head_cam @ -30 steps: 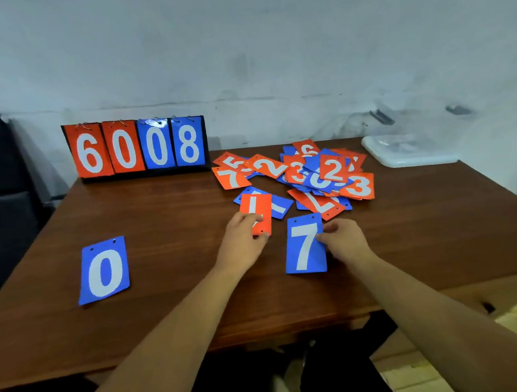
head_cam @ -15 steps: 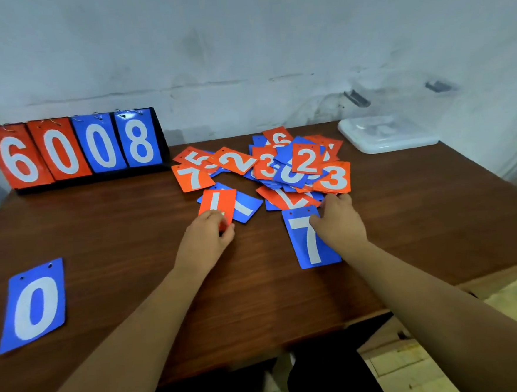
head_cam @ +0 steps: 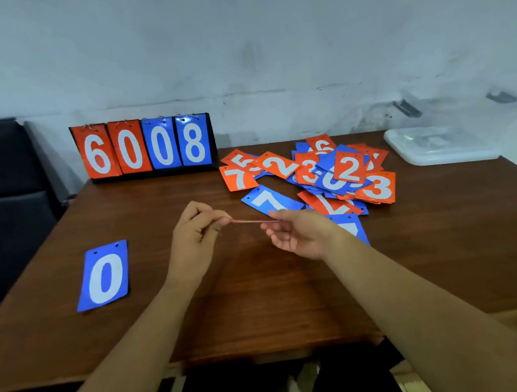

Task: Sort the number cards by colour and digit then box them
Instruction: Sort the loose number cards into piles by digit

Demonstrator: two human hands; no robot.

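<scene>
The left hand [head_cam: 197, 230] and right hand [head_cam: 299, 235] pinch one orange card [head_cam: 253, 221] edge-on between them. So light a grip may slip, dropping it into the pile [head_cam: 347, 168] just beyond the right hand.

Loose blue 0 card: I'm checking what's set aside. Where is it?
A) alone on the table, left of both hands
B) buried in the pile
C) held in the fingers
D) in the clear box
A: the loose blue 0 card lies by itself on the table, left of the left hand, apart from the pile.
</scene>
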